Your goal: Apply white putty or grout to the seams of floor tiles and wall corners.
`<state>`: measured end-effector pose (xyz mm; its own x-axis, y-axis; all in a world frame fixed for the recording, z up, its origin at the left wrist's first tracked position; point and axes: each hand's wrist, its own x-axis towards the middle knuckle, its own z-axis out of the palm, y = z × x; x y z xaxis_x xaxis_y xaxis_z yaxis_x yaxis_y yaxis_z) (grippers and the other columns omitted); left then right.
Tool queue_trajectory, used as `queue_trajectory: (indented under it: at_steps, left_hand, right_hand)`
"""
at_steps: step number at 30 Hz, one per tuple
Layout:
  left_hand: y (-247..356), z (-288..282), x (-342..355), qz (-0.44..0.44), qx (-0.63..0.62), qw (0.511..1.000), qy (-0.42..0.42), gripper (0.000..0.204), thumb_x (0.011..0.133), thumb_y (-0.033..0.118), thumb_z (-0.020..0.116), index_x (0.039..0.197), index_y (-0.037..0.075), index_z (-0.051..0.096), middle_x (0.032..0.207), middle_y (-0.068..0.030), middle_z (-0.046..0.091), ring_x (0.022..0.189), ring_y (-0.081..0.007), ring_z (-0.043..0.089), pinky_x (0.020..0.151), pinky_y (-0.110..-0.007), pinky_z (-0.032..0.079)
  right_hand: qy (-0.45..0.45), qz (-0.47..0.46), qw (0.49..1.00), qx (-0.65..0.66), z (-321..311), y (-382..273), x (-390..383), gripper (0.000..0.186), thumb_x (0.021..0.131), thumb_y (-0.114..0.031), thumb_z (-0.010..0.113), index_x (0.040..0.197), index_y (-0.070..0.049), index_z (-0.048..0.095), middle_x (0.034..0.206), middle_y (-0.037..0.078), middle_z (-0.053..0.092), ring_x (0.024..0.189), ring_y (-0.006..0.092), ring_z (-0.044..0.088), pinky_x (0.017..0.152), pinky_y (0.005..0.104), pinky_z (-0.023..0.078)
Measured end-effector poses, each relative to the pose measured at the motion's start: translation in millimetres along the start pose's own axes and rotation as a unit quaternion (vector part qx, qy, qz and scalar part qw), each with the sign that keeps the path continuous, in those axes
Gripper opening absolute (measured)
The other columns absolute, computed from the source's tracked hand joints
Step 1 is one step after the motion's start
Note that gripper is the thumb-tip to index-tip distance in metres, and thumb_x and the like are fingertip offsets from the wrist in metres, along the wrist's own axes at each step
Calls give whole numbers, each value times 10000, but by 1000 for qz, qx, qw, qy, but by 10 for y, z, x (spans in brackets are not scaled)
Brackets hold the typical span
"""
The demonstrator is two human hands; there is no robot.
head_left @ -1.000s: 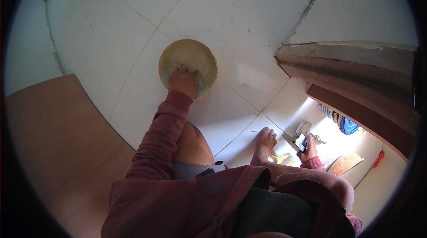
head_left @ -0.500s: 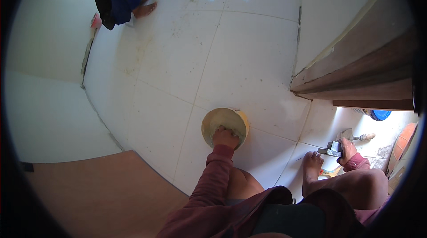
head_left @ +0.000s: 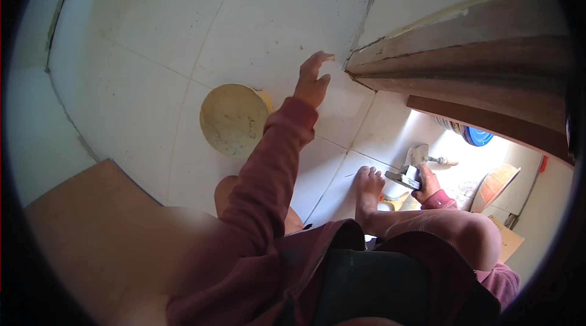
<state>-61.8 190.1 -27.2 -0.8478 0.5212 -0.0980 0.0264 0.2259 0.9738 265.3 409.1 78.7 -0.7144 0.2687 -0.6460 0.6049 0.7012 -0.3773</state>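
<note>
My left hand (head_left: pixel 312 82) reaches over the tiles towards the foot of the wooden door frame (head_left: pixel 464 70). Its fingers are bent, the thumb stands apart, and a little pale paste shows at the fingertips. Left of that forearm is a yellowish bucket (head_left: pixel 268 101) with pale, wet paste (head_left: pixel 235 118) inside. My right hand (head_left: pixel 428 182), low beside my bare foot, is closed on a grey block-shaped tool with a flat plate (head_left: pixel 403 177). Just beyond it a trowel (head_left: pixel 434 159) with a wooden handle lies on the floor.
A container with a blue lid (head_left: pixel 477 137) stands past the door frame. An orange, curved basin-like object (head_left: pixel 495 186) leans at the right, above a piece of cardboard (head_left: pixel 506 239). A brown panel (head_left: pixel 91 222) borders the lower left. Walls (head_left: pixel 27 112) rise at the left.
My left hand has come out of the bucket and moved right, towards the door frame. My view has shifted, leaving the other person almost wholly out of sight. The right hand keeps its hold.
</note>
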Motion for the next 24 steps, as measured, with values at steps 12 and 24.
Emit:
queue_trajectory:
  at_steps: [12,24]
  left_hand:
    - [-497,582,258,81,337,938,31,398,756,7,479,1070,220,599,1390,-119,293,1292,-319,232,1078,-430,156]
    - [-438,467,262,140,359,922,32,469,723,-44,491,1076,235,622,1326,-98,391,1231,-300,336,1035,-406,245]
  right_hand:
    - [-19,103,994,-17,8,188,-304,648,511,-28,689,1104,-33,428,898,195,549,854,370,552,761,406,458]
    - [-12,55,998,-28,-44,143,-216,635,511,-3,683,1096,-19,436,868,188,543,811,354,550,732,396,456]
